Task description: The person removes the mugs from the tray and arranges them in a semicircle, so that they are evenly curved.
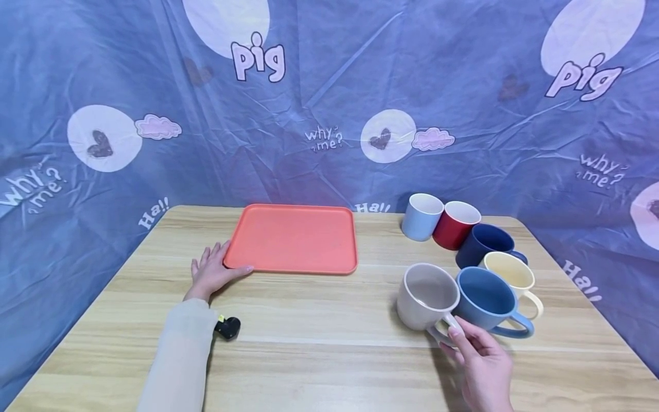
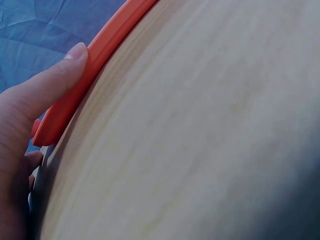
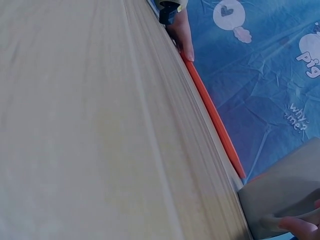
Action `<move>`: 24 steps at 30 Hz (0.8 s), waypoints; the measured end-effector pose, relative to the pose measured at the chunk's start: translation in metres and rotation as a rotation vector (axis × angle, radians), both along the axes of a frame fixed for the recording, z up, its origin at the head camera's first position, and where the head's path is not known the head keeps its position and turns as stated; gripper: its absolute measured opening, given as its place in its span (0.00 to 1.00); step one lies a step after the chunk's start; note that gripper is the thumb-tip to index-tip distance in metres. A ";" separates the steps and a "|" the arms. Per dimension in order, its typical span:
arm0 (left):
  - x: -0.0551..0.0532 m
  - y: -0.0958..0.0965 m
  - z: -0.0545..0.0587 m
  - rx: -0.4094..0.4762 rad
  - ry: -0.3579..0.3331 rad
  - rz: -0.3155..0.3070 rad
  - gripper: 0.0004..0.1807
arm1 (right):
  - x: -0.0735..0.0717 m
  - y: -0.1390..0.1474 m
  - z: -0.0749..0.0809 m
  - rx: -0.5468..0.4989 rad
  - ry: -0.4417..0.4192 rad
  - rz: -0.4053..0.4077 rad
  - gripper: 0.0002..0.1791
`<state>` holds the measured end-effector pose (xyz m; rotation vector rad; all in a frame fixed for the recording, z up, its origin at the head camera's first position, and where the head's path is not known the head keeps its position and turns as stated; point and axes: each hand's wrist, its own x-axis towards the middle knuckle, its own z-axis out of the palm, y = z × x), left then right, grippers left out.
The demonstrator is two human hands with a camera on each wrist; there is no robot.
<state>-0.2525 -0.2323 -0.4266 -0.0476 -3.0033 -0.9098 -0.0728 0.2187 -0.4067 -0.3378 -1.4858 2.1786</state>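
In the head view my right hand (image 1: 484,363) pinches the handle of a light grey mug (image 1: 429,294) between thumb and fingers. The mug is upright; its wall (image 3: 285,192) shows at the lower right of the right wrist view. Beside it, on the right, stands a blue mug (image 1: 486,292). My left hand (image 1: 210,273) rests at the near left corner of an orange-red rectangular tray (image 1: 290,237). Its thumb (image 2: 55,75) lies straight along the tray's front rim in the left wrist view, and the fingers stretch along the left side.
Behind the blue mug a curved line of mugs runs back: cream (image 1: 509,272), navy (image 1: 484,243), red (image 1: 456,225) and light blue (image 1: 422,216). A black device (image 1: 228,328) is by the left wrist. A printed blue cloth (image 1: 329,103) hangs behind the wooden table (image 1: 319,349).
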 end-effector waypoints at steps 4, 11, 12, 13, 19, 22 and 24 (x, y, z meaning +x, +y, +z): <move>-0.002 -0.001 -0.001 -0.001 -0.002 -0.002 0.58 | -0.002 0.006 -0.008 0.039 0.024 0.049 0.13; -0.002 -0.002 0.000 -0.001 -0.015 -0.009 0.58 | -0.006 0.018 -0.021 0.182 -0.085 0.109 0.16; -0.003 -0.003 0.001 -0.003 -0.017 -0.011 0.58 | -0.004 0.017 -0.018 0.216 -0.099 0.128 0.16; -0.003 -0.003 0.001 -0.009 -0.018 -0.016 0.57 | -0.003 0.016 -0.014 0.255 -0.113 0.146 0.15; -0.003 -0.003 0.009 -0.026 -0.050 -0.053 0.56 | 0.013 0.009 0.015 0.733 -0.132 0.188 0.18; -0.001 0.000 0.015 -0.037 -0.057 -0.080 0.55 | 0.020 0.010 0.025 0.914 -0.136 0.138 0.20; 0.000 0.002 0.019 -0.054 -0.045 -0.097 0.54 | 0.023 0.011 0.029 0.994 -0.119 0.094 0.22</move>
